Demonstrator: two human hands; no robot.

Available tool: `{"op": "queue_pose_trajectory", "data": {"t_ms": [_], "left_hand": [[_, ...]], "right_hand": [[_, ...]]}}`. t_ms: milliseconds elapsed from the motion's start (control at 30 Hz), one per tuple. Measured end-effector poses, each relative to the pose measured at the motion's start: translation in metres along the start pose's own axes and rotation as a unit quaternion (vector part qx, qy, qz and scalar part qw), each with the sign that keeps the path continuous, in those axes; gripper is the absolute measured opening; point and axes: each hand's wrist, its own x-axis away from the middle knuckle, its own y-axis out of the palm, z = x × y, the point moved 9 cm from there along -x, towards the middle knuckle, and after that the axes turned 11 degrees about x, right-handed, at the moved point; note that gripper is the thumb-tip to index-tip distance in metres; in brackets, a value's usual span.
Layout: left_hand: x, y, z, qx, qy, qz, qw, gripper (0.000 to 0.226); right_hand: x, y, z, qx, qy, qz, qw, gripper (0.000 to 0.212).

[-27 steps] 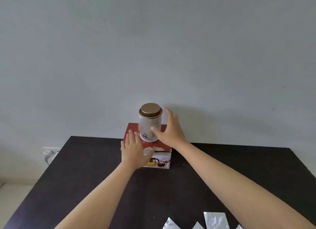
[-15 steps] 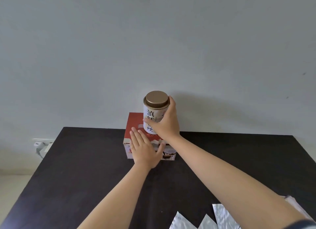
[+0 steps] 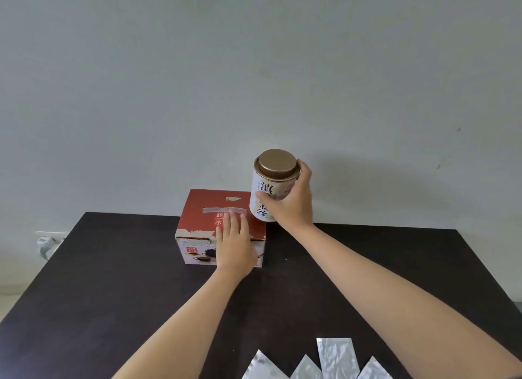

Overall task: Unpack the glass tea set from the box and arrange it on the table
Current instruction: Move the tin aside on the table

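Observation:
A red and white cardboard box (image 3: pixel 203 223) stands closed at the far middle of the dark table (image 3: pixel 113 279), a strip of tape across its top. My left hand (image 3: pixel 234 243) rests flat on the box's top and front edge, fingers straight. My right hand (image 3: pixel 291 200) grips a white tea tin (image 3: pixel 265 186) with a bronze lid and black characters, holding it in the air just right of the box, clear of its top. No glass pieces are visible.
Several silver foil sachets (image 3: pixel 336 356) lie at the near edge of the table. A white plug and socket (image 3: pixel 46 243) sit on the wall left of the table. The wall stands close behind the box.
My right hand closed round the tin that stood on the box, then lifted it up and to the right, off the box. My left hand stayed on the box top.

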Motion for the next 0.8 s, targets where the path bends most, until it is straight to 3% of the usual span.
{"op": "queue_pose_trajectory", "data": {"t_ms": [133, 367, 567, 800], "left_hand": [[0.003, 0.027, 0.028, -0.036, 0.031, -0.053, 0.997, 0.075], [0.007, 0.049, 0.026, -0.09, -0.037, 0.017, 0.995, 0.097], [0.003, 0.051, 0.028, -0.113, -0.081, 0.07, 0.988, 0.082], [-0.001, 0.057, 0.025, -0.117, -0.107, 0.072, 0.985, 0.085]], "right_hand": [[0.002, -0.052, 0.04, 0.01, 0.007, 0.001, 1.0, 0.101], [0.021, -0.143, 0.152, 0.023, 0.072, 0.024, 0.997, 0.1], [0.034, -0.215, 0.252, 0.081, 0.144, 0.084, 0.983, 0.099], [0.016, -0.274, 0.328, 0.113, 0.194, 0.137, 0.965, 0.098]]}}
